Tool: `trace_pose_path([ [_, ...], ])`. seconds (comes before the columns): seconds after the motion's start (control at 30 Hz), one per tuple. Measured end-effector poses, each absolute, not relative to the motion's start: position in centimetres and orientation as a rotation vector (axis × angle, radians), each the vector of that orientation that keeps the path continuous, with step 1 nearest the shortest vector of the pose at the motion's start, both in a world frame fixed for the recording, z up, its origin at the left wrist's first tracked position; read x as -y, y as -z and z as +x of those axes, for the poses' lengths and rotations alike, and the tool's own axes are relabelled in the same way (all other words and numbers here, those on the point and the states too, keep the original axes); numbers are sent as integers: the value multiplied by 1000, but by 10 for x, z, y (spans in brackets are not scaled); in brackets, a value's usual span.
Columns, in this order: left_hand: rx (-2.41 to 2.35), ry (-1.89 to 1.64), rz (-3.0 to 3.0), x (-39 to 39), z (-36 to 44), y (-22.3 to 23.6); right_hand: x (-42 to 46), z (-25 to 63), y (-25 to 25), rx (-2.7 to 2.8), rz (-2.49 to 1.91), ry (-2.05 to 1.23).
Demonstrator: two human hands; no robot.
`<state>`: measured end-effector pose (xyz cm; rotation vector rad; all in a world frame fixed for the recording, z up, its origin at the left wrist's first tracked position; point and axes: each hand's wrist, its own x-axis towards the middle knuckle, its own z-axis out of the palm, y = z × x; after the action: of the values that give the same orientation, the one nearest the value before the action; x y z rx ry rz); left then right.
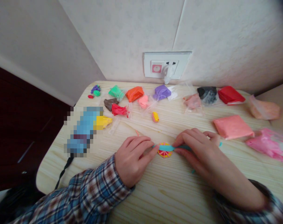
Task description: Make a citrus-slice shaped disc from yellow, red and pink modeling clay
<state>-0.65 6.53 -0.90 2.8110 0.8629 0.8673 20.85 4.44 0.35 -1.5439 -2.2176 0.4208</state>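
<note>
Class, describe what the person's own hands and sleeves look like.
The left hand and right hand wear no gloves. The left sleeve is plaid in blue, brown, white and dark tones, ending near the hand. The right sleeve, plaid too, is blurred and stops farther up the forearm.

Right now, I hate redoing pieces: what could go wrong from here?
The thin turquoise clay strip, held by the left hand and right hand, might stretch or tear if pulled. It crosses over the small round red-and-yellow clay disc; pressing down could dent that disc.
</note>
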Motion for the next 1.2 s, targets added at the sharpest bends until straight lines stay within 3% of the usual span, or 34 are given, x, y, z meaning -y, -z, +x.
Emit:
trace_pose_path([
  [0.6, -884, -749, 2876, -64, -2, -6, -42, 208, -5, 2212, -1576, -385],
  [0.97, -812, -988, 2784, -64, -5, 12, -41, 213, -8, 2257, -1533, -464],
  [1.2, -821, -832, 2812, -62, -3, -4, -42, 209, -6, 2225, -1531, -425],
])
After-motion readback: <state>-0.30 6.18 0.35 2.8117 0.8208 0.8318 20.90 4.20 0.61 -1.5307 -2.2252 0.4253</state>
